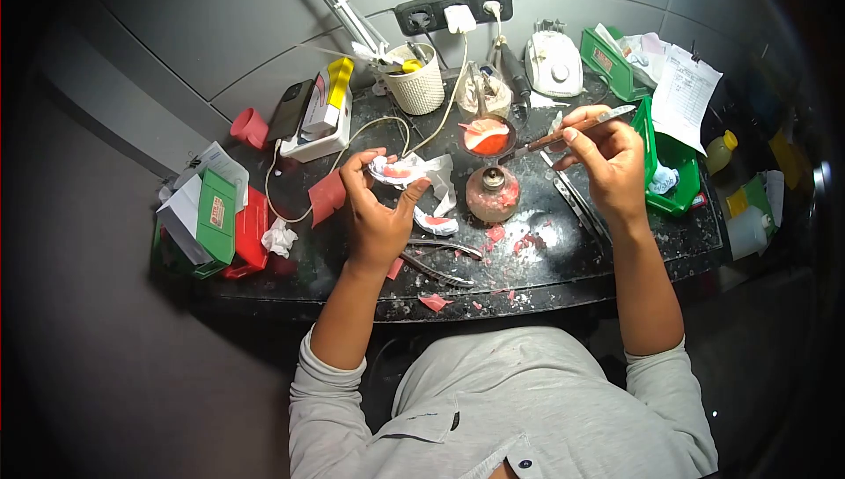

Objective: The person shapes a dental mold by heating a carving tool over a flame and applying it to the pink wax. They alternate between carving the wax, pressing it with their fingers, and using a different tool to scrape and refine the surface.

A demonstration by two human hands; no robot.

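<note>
My left hand (377, 215) grips a white plaster dental cast (396, 171) with pink-red wax on it, beside a crumpled white tissue (437, 171). In my right hand (609, 167), a wax knife (568, 134) with a brown handle is held like a pen, its tip at the edge of a small pan (487, 138). Red melted wax and a paler piece lie in that pan. Just below it stands a glass spirit burner (493, 197) with a metal neck. A second cast piece (436, 222) with red wax rests on the bench between my left hand and the burner.
Pliers (440, 263) and long metal tweezers (579, 202) lie on the black bench (563, 272), among pink wax scraps. Green boxes (673, 189) flank the right side; green and red boxes (251, 228) stand left. Behind are a white tool cup (415, 87), cables and a white device (554, 64).
</note>
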